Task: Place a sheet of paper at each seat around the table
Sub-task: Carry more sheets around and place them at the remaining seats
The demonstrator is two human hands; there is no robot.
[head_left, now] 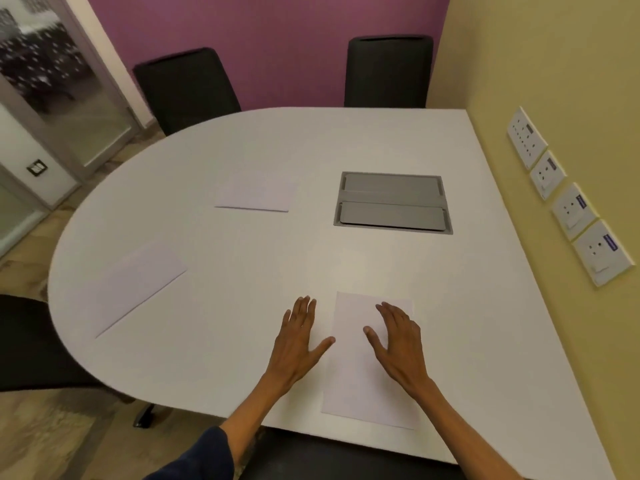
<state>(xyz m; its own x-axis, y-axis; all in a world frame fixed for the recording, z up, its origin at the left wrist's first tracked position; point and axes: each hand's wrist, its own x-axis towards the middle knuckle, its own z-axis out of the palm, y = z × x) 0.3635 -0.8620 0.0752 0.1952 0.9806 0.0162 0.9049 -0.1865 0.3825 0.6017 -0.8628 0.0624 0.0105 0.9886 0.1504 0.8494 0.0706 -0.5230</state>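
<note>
Head view: near chair (346, 459) mostly hidden.

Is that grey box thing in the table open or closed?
Closed. Both flaps of the grey box lie flat, level with the table.

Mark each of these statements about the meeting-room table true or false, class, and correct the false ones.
1. Three sheets of paper lie on the table. True: the near sheet, the left sheet and the far sheet.
2. The right hand rests on the near sheet. True.
3. The left hand holds a sheet in the air. False: it lies flat beside the near sheet, fingers spread.
4. The grey hatch stands open. False: both flaps are shut.
5. A sheet lies before the far right chair. False: none there.
</note>
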